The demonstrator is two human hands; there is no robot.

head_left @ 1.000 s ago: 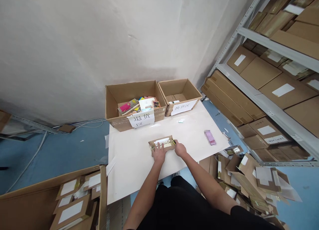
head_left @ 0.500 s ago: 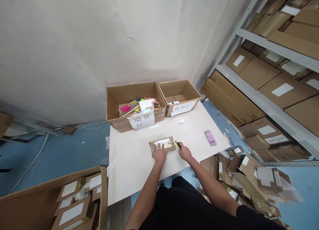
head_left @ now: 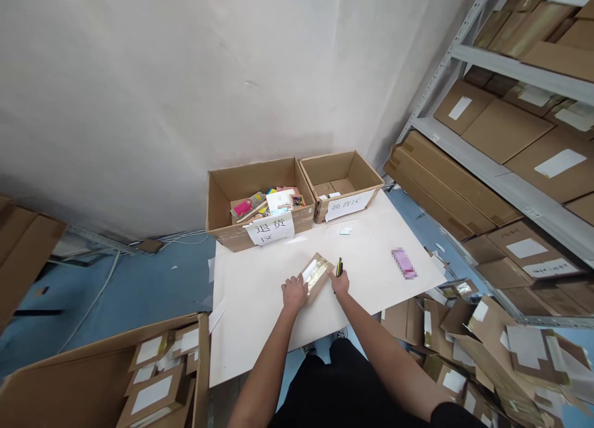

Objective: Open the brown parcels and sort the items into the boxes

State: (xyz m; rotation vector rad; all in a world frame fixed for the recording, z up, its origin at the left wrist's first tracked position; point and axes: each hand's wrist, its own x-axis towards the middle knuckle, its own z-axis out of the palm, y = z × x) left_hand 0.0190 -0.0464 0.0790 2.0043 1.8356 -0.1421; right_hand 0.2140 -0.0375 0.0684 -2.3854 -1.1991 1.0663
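Observation:
A small taped cardboard parcel with a white label lies at an angle on the white table. My left hand grips its left side, fingers curled over the edge. In my right hand is a black and yellow utility knife, pointing up and away from me. The fingers of that hand also reach the parcel's right corner. Whether the blade is out cannot be made out.
Two open cartons with handwritten signs stand at the table's back: one holds packaged goods, the other small items. A pixelated pink item lies right. A parcel-filled carton stands left, shelving right, with discarded boxes below.
The parcel has been turned so its far end points up and right. My left hand has shifted from its top to its left side; the right hand with the knife has come against its right corner.

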